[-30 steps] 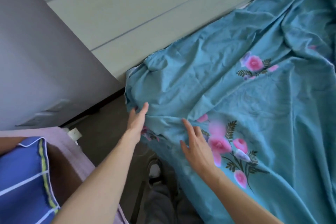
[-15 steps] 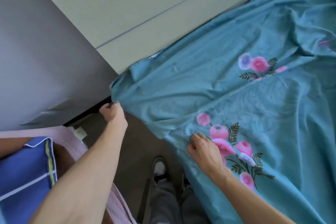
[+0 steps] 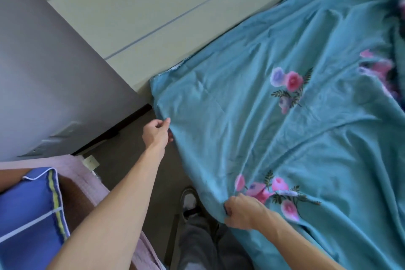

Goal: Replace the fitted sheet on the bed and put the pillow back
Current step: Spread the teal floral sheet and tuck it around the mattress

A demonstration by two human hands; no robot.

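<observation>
A teal fitted sheet (image 3: 274, 116) printed with pink flowers lies spread over the bed, filling the right of the view. My left hand (image 3: 156, 132) pinches the sheet's edge near its corner by the wall. My right hand (image 3: 242, 212) grips a bunch of the same edge lower down, beside a flower print. The fabric between my hands is pulled fairly flat, with creases fanning out from my right hand. A blue pillow (image 3: 28, 219) with a yellow-green stripe and white piping lies at the lower left.
A pale panelled wall (image 3: 153, 6) runs behind the bed and a grey wall (image 3: 43, 72) stands on the left. The pillow rests on a pink cloth (image 3: 87, 180) over brown furniture. My legs and one shoe (image 3: 189, 199) stand on the dark floor between that and the bed.
My hands went from lying open on the bunched sheet to gripping its edge. The left hand pulled the corner toward the wall, the right drew back toward me, and the fabric flattened.
</observation>
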